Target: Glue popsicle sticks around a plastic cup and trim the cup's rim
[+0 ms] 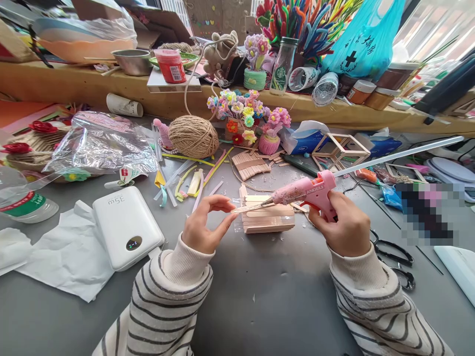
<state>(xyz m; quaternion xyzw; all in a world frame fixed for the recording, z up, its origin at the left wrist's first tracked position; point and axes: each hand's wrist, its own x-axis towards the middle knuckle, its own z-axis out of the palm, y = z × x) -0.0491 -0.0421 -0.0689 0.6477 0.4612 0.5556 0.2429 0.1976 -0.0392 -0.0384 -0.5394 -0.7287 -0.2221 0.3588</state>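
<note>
A wooden craft stick (245, 209) is pinched at its left end by my left hand (207, 223), thumb against fingertips. My right hand (343, 220) wraps around the handle of a pink hot glue gun (306, 192), whose metal nozzle points left at the stick. A long translucent glue stick (401, 155) sticks out of the gun's back. Just behind and below the held stick, a bundle of craft sticks (269, 221) lies on the table, partly in clear plastic wrap. Whether the nozzle touches the held stick I cannot tell.
Loose craft sticks (251, 165) and a twine ball (193, 137) lie beyond the bundle. A white power bank (128, 227) rests on the left by crumpled paper (70, 257). Black scissors (394, 251) lie beside my right wrist. Across the back runs a crowded shelf (148, 106).
</note>
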